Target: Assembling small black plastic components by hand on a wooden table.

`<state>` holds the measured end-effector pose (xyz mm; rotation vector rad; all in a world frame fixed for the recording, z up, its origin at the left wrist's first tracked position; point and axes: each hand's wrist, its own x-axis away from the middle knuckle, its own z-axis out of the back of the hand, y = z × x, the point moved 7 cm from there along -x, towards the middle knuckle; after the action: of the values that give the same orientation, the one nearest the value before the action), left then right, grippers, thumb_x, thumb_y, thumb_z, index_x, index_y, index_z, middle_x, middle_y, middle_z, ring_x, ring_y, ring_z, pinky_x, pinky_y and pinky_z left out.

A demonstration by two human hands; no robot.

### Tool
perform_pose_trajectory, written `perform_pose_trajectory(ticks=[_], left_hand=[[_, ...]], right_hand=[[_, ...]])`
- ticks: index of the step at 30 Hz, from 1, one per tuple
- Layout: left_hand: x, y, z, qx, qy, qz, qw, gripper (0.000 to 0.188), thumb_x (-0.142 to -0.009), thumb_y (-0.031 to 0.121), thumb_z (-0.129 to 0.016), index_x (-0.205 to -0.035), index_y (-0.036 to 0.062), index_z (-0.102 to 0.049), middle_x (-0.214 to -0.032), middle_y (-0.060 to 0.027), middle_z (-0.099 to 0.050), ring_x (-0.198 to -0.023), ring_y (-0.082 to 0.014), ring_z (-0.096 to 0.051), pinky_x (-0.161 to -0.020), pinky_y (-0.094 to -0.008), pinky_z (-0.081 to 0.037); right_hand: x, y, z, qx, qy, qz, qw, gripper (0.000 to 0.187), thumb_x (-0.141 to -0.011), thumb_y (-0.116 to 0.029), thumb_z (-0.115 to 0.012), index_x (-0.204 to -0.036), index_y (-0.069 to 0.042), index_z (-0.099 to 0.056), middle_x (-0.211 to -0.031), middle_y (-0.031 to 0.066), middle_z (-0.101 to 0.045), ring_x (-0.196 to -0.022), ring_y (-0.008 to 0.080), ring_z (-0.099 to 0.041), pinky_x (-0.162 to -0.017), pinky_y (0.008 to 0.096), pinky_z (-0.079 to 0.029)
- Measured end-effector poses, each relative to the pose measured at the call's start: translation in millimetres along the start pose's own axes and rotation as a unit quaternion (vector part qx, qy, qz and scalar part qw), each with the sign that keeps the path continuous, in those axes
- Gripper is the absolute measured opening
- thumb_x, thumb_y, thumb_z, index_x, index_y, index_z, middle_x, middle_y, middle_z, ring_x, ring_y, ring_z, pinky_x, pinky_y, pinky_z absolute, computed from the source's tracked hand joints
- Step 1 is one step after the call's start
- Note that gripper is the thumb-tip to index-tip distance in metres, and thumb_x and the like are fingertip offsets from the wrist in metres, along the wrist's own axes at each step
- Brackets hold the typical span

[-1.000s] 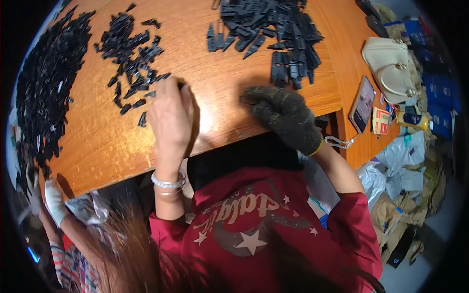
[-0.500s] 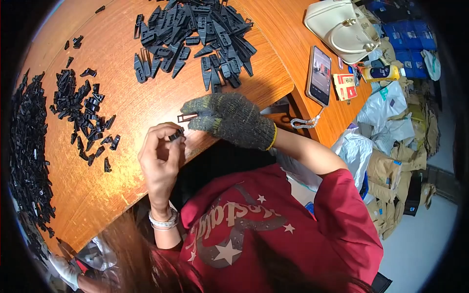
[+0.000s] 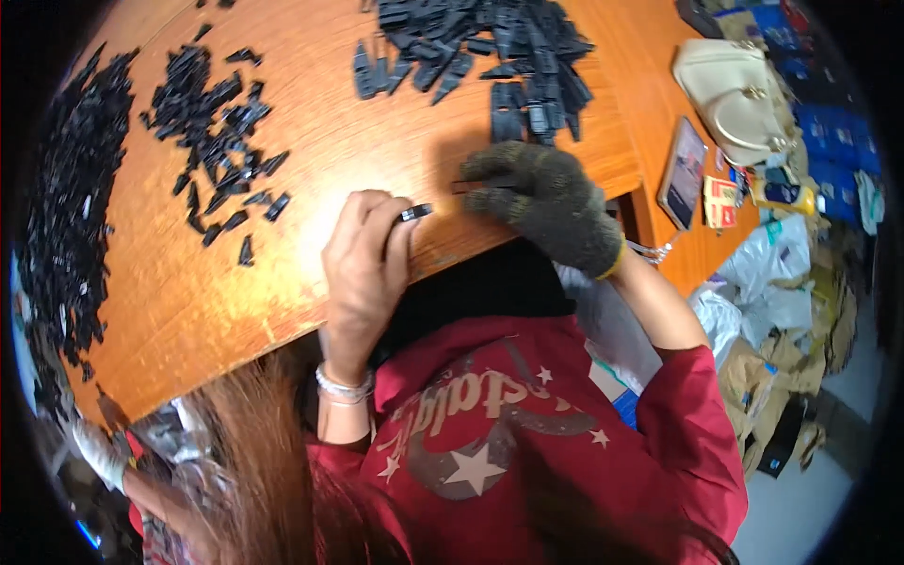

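Observation:
My bare left hand point(image 3: 363, 250), with a bracelet at its wrist, pinches a small black plastic clip point(image 3: 414, 213) between thumb and fingers. Across a short gap, my right hand point(image 3: 541, 198) wears a dark knitted glove with a yellow cuff edge. Its fingers are closed around a black plastic piece, mostly hidden, of which a thin end point(image 3: 463, 186) sticks out. Both hands are just above the table's near edge. Beyond them lies a heap of long black plastic pieces point(image 3: 471, 42); a loose group of small black clips point(image 3: 212, 132) is to the left.
A bigger pile of small black parts point(image 3: 71, 207) runs along the table's left side. On the right are a phone point(image 3: 682, 174), a cream handbag point(image 3: 730, 89) and a yellow bottle point(image 3: 786, 196). Bags point(image 3: 763, 259) crowd the floor. Another person's gloved hand point(image 3: 99, 454) shows at lower left.
The view has shifted, so the table's contents appear farther right and higher. My hands have moved apart slightly, and the clip in my left hand now points toward the right hand.

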<state>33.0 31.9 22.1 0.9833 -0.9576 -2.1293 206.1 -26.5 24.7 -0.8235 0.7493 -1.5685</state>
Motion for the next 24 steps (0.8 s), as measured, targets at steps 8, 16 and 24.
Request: perform_pose_trajectory(ticks=[8,16,24], left_hand=[[1,-3,-1,-0.028,0.008,0.003,1.0,0.014,-0.077,-0.002,-0.07,-0.088,-0.0006,-0.062,-0.083,-0.0133,-0.057,-0.072,-0.0311,-0.059,-0.061,-0.0369,-0.048],[3,-4,-3,-0.04,-0.015,0.014,0.999,0.02,-0.074,-0.004,-0.07,-0.091,-0.0007,-0.06,-0.085,-0.0127,-0.055,-0.075,-0.031,-0.059,-0.062,-0.0383,-0.048],[1,3,-2,-0.033,-0.027,0.002,0.999,0.023,-0.077,-0.005,-0.065,-0.098,0.0009,-0.059,-0.09,-0.0127,-0.055,-0.081,-0.0312,-0.058,-0.067,-0.0386,-0.048]], right_hand=[[-3,-14,-13,0.113,-0.042,0.06,0.991,0.033,-0.085,-0.031,-0.067,-0.112,-0.011,-0.066,-0.1,0.0078,-0.069,-0.09,0.0279,-0.066,-0.076,0.0378,-0.053],[-13,-31,-22,0.286,-0.071,0.154,0.943,0.028,-0.087,-0.03,-0.061,-0.107,-0.011,-0.067,-0.099,0.0087,-0.068,-0.087,0.026,-0.067,-0.07,0.0388,-0.053],[-7,-64,-33,0.476,-0.067,0.344,0.807,0.021,-0.08,-0.022,-0.056,-0.089,-0.005,-0.063,-0.08,0.0127,-0.063,-0.068,0.0269,-0.062,-0.054,0.0419,-0.047]])
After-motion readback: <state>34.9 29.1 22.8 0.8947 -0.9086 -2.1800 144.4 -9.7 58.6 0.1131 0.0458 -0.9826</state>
